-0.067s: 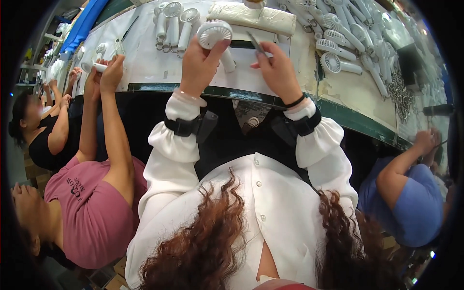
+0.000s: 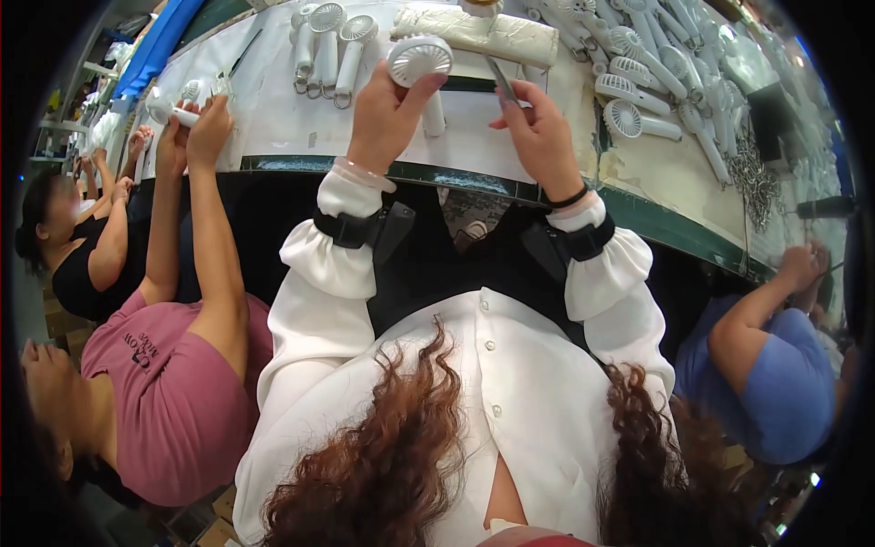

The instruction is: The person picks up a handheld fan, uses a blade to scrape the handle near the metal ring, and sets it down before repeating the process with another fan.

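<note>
My left hand (image 2: 389, 114) is closed around a white handheld fan (image 2: 421, 62), its round ribbed head up and its handle slanting down past my thumb. In my right hand (image 2: 540, 137) is a slim grey pointed tool (image 2: 502, 80), pinched between thumb and fingers with its tip upward. The tip is a short way right of the fan head and apart from it. Whether the tool is a blade or tweezers I cannot tell. Both hands are above the near part of the white worktable (image 2: 292, 137).
Behind my left hand lie several white fans (image 2: 351, 55). A wrapped white roll (image 2: 474, 35) lies at the back. More fans (image 2: 638, 91) are heaped at the right, beside a pile of metal chains (image 2: 755, 178). Co-workers sit on both sides; the left one handles a fan (image 2: 173, 111).
My left hand has moved slightly right with the fan. My right hand has also shifted right and a little down, the tool now standing more upright.
</note>
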The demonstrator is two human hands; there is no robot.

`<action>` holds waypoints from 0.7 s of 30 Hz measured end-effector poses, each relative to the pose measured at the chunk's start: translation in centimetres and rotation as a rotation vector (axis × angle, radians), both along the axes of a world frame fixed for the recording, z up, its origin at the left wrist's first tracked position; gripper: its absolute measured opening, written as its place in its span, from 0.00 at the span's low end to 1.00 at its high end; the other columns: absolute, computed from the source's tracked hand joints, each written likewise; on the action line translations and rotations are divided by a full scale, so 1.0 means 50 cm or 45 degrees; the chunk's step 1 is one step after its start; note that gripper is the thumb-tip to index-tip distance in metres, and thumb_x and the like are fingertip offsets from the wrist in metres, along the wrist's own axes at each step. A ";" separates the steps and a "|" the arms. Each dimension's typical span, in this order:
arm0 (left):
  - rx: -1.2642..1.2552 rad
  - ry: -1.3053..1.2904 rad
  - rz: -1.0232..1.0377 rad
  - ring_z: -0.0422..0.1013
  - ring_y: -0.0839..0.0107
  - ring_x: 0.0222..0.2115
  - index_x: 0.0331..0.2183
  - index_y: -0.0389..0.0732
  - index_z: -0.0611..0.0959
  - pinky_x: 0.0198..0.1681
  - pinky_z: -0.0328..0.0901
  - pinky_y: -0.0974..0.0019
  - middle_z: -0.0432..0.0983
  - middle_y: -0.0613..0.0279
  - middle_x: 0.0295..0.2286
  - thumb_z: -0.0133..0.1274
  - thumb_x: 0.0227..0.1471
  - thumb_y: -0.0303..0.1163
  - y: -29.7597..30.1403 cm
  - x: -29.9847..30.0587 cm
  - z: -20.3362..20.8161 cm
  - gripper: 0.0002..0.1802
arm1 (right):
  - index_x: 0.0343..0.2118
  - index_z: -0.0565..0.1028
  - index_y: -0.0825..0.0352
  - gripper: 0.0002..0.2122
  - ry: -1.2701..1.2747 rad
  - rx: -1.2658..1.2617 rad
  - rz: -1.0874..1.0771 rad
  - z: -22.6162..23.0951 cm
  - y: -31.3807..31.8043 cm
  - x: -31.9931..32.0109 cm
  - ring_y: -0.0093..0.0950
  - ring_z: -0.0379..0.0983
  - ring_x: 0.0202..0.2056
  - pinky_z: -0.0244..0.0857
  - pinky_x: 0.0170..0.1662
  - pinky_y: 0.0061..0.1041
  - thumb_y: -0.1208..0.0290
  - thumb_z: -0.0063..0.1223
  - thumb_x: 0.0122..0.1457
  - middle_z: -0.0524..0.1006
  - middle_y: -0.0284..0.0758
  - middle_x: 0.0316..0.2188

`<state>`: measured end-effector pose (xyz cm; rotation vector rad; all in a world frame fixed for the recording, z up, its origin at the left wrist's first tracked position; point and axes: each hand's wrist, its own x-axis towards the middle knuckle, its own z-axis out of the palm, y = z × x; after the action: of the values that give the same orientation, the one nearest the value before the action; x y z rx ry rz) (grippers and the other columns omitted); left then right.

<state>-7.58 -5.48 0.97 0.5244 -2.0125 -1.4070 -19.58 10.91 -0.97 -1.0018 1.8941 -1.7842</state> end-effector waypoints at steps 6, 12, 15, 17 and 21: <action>0.246 0.139 -0.184 0.65 0.84 0.20 0.41 0.36 0.76 0.24 0.61 0.77 0.76 0.68 0.27 0.57 0.53 0.42 -0.003 -0.002 -0.010 0.20 | 0.47 0.71 0.71 0.12 -0.068 -0.079 -0.024 -0.043 0.061 -0.029 0.16 0.71 0.28 0.64 0.32 0.14 0.73 0.47 0.62 0.76 0.31 0.36; 0.100 0.134 -0.164 0.64 0.84 0.20 0.42 0.36 0.76 0.24 0.60 0.77 0.76 0.69 0.25 0.56 0.54 0.44 0.014 0.015 -0.025 0.22 | 0.46 0.72 0.72 0.11 -0.083 -0.117 0.009 -0.046 0.063 -0.018 0.15 0.68 0.27 0.63 0.32 0.13 0.74 0.46 0.63 0.76 0.32 0.36; 0.036 0.065 -0.150 0.63 0.85 0.20 0.42 0.36 0.76 0.24 0.60 0.77 0.75 0.69 0.24 0.56 0.54 0.44 0.016 0.021 -0.025 0.22 | 0.46 0.72 0.72 0.11 -0.083 -0.130 0.013 -0.049 0.062 -0.019 0.15 0.68 0.27 0.63 0.33 0.13 0.74 0.46 0.63 0.76 0.33 0.37; 0.003 0.059 -0.148 0.63 0.85 0.20 0.42 0.36 0.76 0.23 0.59 0.77 0.74 0.70 0.23 0.56 0.54 0.44 0.019 0.023 -0.024 0.22 | 0.46 0.71 0.72 0.11 -0.086 -0.137 0.013 -0.050 0.062 -0.020 0.16 0.68 0.27 0.63 0.33 0.13 0.74 0.46 0.63 0.76 0.33 0.37; -0.043 0.037 -0.153 0.61 0.86 0.19 0.43 0.36 0.76 0.23 0.58 0.78 0.73 0.71 0.22 0.56 0.54 0.43 0.021 0.024 -0.017 0.22 | 0.46 0.71 0.72 0.11 -0.076 -0.131 0.011 -0.050 0.062 -0.020 0.16 0.69 0.27 0.64 0.33 0.13 0.74 0.46 0.63 0.76 0.33 0.36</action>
<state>-6.36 -4.45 0.14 0.3716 -2.0699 -1.4399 -20.59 14.01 -3.44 -0.9786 1.7761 -1.9013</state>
